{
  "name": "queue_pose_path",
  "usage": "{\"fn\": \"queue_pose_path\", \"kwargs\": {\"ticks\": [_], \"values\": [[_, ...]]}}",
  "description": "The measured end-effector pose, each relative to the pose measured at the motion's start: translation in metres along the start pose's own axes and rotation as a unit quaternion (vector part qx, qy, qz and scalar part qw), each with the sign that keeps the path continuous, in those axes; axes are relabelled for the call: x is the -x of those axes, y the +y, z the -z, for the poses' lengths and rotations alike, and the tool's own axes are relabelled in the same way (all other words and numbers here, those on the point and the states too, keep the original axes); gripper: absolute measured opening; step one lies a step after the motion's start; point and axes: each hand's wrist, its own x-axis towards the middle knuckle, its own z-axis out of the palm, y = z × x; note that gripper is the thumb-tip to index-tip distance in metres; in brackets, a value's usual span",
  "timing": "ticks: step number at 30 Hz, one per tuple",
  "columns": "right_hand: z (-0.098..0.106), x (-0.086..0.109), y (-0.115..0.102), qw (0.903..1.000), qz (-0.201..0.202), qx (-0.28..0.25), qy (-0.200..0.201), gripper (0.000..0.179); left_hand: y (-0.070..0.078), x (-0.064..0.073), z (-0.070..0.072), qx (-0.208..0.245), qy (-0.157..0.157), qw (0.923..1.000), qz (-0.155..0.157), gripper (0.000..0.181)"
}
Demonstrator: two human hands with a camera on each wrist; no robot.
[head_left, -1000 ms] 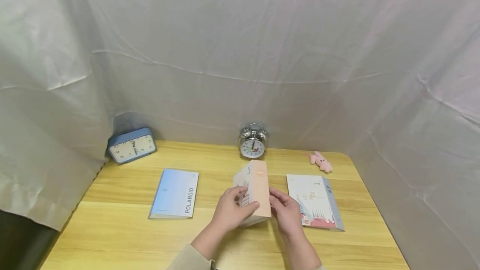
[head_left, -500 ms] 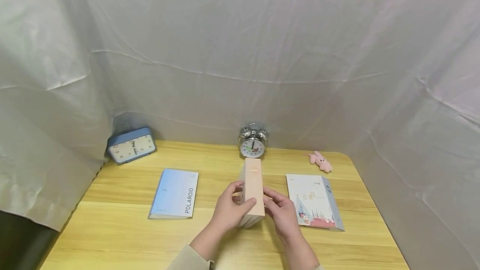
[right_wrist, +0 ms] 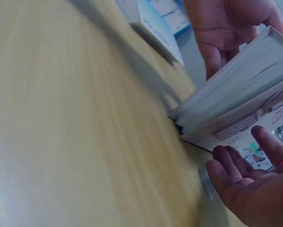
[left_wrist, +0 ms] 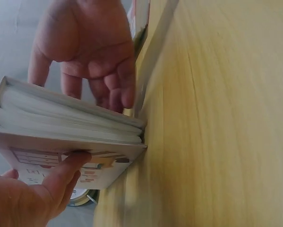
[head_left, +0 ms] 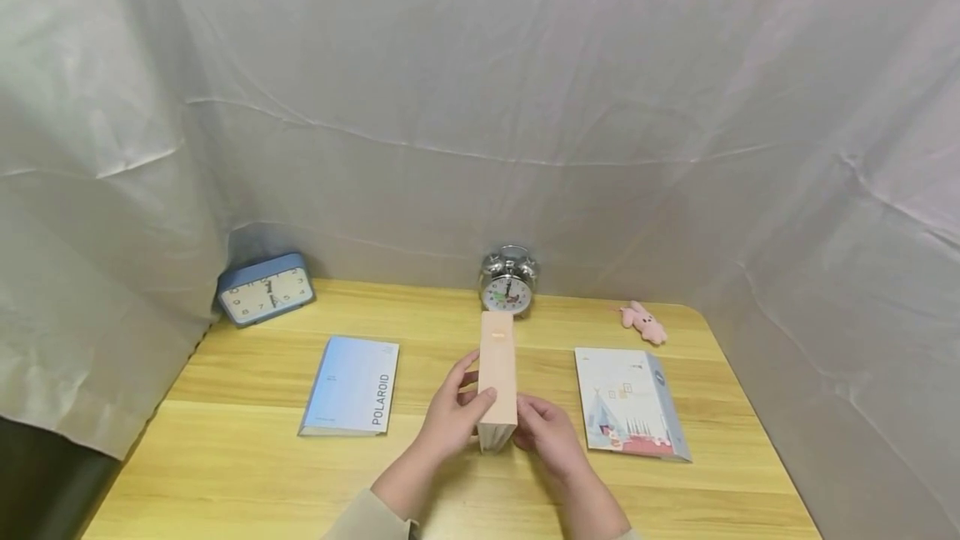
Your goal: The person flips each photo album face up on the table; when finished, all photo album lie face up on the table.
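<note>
Fingers and thumb of the left hand hold the thick, peach-spined album that we see standing on the pale yellow wood-grain table, spine uppermost; the thumb lies over the spine's edge while the fingers rest against the left cover. On the other side we find the right hand by the right cover, its fingers slack and loosely bent; whether they touch it we cannot tell. From the left wrist we make out whitish pages slightly spread between the covers, and line drawings on the left cover. Just behind the album stands a round silver twin-bell alarm clock. To our left lies a blue-and-white album lettered POLAROID, with a blue rectangular clock beyond it. To our right we have a white album with a grey-blue spine and, farther back, a small pink plush toy. Satiny grey cloth hangs around the table.
</note>
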Motion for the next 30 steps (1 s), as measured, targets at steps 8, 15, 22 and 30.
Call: {"fn": "queue_pose_path", "kwargs": {"ticks": [8,15,22,30], "values": [[-0.002,0.0,0.004,0.9986,-0.004,0.022,-0.047,0.06,0.0,0.002,0.0,0.031,0.008,0.9995,-0.008,0.066],[-0.002,-0.001,0.003,0.9984,-0.006,0.03,-0.048,0.063,0.005,0.003,0.003,-0.054,0.007,0.9984,-0.012,0.054],[-0.002,-0.003,0.001,0.9984,-0.005,0.046,-0.034,0.062,0.02,0.001,0.005,-0.185,0.058,0.9805,-0.03,0.064],[-0.005,-0.004,-0.001,0.9968,0.01,0.071,-0.036,0.055,0.029,0.001,0.002,-0.207,0.105,0.9726,-0.014,0.086]]}}
